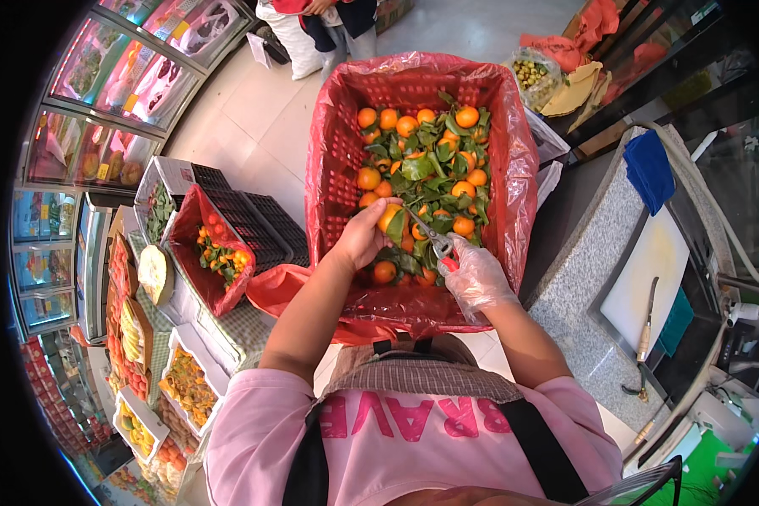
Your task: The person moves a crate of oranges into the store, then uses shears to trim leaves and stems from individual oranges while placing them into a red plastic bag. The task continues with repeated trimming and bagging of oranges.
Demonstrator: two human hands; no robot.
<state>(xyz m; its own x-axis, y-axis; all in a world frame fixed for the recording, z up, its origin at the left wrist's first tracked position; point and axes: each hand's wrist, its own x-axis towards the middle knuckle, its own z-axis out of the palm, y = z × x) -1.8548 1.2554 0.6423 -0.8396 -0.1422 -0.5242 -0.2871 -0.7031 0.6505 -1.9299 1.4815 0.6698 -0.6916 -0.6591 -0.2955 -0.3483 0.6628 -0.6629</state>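
A large crate lined with a red plastic bag [522, 183] stands before me, holding many mandarin oranges with green leaves [415, 166]. My bare left hand [370, 235] holds one mandarin [389, 217] with a leaf over the near left part of the crate. In my right hand [477, 275], which wears a clear plastic glove, are pruning shears [441, 245] with red handles. Their blade tips point at the held mandarin, close to its upper right side. Whether the tips touch its stem, I cannot tell.
A smaller red-lined crate of mandarins [253, 278] stands at left, beside black crates [269, 221] and fruit trays [212, 373]. At right, a granite counter [560, 310] bears a cutting board [661, 253] with a knife [649, 322] and a blue cloth [648, 171]. A person [348, 41] is beyond the crate.
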